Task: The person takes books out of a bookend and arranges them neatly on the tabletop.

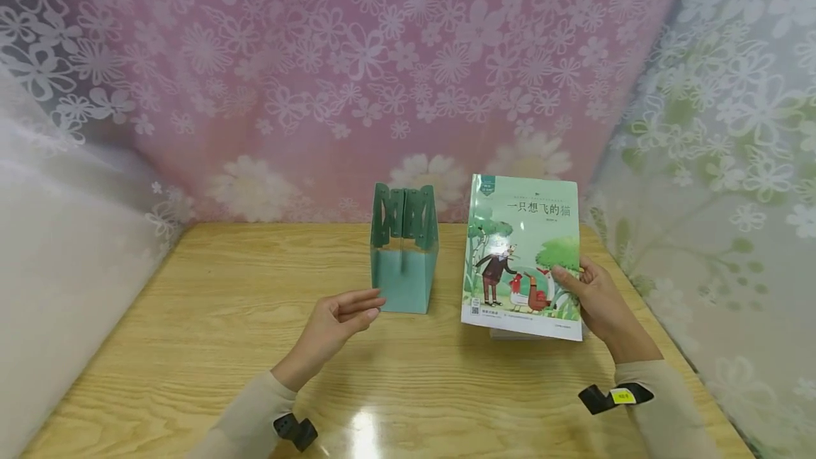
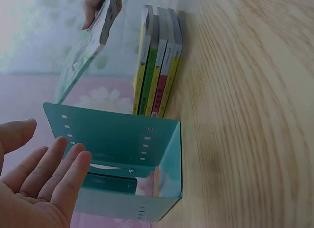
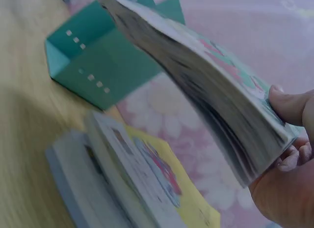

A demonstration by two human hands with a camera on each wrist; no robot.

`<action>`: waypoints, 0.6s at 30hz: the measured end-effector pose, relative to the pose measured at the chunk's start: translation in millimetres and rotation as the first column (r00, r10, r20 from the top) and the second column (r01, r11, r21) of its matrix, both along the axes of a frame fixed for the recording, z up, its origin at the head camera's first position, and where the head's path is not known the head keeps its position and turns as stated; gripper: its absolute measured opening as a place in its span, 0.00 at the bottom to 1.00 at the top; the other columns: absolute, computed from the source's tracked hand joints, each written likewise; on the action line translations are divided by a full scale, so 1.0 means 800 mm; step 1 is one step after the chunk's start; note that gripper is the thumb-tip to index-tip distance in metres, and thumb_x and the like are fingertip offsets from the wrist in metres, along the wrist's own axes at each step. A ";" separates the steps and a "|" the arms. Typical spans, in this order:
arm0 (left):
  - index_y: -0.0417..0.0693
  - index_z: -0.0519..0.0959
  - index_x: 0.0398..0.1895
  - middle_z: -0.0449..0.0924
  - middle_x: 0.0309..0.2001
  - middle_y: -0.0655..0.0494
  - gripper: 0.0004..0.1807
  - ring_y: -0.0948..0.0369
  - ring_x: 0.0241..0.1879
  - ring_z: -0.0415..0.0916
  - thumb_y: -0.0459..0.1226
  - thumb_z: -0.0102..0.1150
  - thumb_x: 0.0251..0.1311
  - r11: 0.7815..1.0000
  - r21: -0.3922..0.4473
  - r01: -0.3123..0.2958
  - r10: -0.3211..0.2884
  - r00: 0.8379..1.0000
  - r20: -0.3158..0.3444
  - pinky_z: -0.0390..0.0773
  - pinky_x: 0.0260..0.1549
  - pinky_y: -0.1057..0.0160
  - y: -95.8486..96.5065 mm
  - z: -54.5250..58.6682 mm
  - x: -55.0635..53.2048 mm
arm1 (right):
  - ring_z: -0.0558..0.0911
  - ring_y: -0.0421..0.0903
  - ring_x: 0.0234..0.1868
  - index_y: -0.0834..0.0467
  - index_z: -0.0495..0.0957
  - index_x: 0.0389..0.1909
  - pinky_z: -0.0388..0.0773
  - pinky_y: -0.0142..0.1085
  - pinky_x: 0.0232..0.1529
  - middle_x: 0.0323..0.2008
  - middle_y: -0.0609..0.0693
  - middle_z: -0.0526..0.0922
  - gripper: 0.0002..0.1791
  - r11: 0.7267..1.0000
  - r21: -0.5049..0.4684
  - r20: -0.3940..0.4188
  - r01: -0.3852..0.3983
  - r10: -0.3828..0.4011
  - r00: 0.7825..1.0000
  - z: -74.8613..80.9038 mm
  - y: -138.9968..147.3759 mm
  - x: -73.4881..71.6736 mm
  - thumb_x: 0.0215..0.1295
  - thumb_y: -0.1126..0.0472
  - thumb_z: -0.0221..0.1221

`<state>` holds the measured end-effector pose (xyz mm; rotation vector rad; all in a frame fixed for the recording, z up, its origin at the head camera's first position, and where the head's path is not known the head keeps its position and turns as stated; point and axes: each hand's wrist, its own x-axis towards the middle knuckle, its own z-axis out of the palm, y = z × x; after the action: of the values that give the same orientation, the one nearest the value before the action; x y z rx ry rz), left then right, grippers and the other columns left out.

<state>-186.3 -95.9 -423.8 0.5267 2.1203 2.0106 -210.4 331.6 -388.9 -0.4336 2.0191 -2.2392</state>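
My right hand (image 1: 596, 299) grips a green picture book (image 1: 519, 253) by its right edge, thumb on the cover and fingers behind. The book is raised above a stack of books (image 2: 159, 66), which it mostly hides in the head view. Left of it stands a teal metal bookend (image 1: 404, 282), an open-fronted holder with slotted sides and nothing inside. My left hand (image 1: 347, 317) is beside the bookend's front left corner, fingers extended and holding nothing. In the left wrist view, thumb and fingers are apart.
The wooden table (image 1: 255, 303) reaches back to a pink flowered cloth (image 1: 319, 91). Another flowered cloth (image 1: 720, 197) hangs along the right side. The stacked books lie flat, right of the bookend, and a yellow cover (image 3: 181, 179) shows on top.
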 end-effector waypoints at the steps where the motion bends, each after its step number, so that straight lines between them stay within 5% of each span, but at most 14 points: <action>1: 0.38 0.71 0.64 0.75 0.58 0.39 0.26 0.46 0.57 0.74 0.40 0.59 0.65 1.000 -0.003 -0.005 0.005 1.000 -0.001 0.80 0.51 0.59 -0.002 -0.001 0.000 | 0.85 0.41 0.42 0.50 0.68 0.58 0.84 0.35 0.38 0.44 0.44 0.86 0.15 1.000 0.006 0.005 0.009 -0.009 1.000 0.001 0.006 -0.004 0.74 0.65 0.47; 8: 0.39 0.71 0.64 0.75 0.59 0.40 0.26 0.43 0.58 0.73 0.40 0.58 0.66 0.999 -0.022 -0.030 0.030 0.999 0.017 0.80 0.51 0.57 -0.012 -0.006 0.001 | 0.86 0.43 0.38 0.48 0.70 0.54 0.85 0.36 0.36 0.39 0.46 0.86 0.12 0.998 0.058 0.127 -0.013 0.005 0.992 0.006 0.048 -0.032 0.76 0.63 0.45; 13: 0.37 0.70 0.64 0.75 0.59 0.40 0.27 0.45 0.58 0.73 0.40 0.59 0.65 0.998 -0.041 -0.042 0.043 0.999 0.019 0.80 0.51 0.56 -0.018 -0.010 0.002 | 0.86 0.46 0.37 0.45 0.68 0.53 0.85 0.39 0.36 0.38 0.46 0.86 0.09 0.991 0.133 0.276 -0.028 -0.010 0.961 0.009 0.073 -0.050 0.76 0.57 0.46; 18: 0.38 0.71 0.64 0.76 0.58 0.41 0.26 0.46 0.58 0.74 0.40 0.59 0.65 0.998 -0.048 -0.049 0.050 0.999 0.019 0.80 0.51 0.57 -0.023 -0.011 0.003 | 0.86 0.46 0.38 0.45 0.63 0.55 0.85 0.42 0.38 0.39 0.46 0.85 0.11 0.972 0.227 0.338 -0.064 -0.017 0.941 0.000 0.089 -0.067 0.76 0.54 0.46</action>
<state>-184.0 -114.4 -432.9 0.4490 2.1844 1.9763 -263.6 402.9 -388.9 -0.0435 2.0407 -1.8698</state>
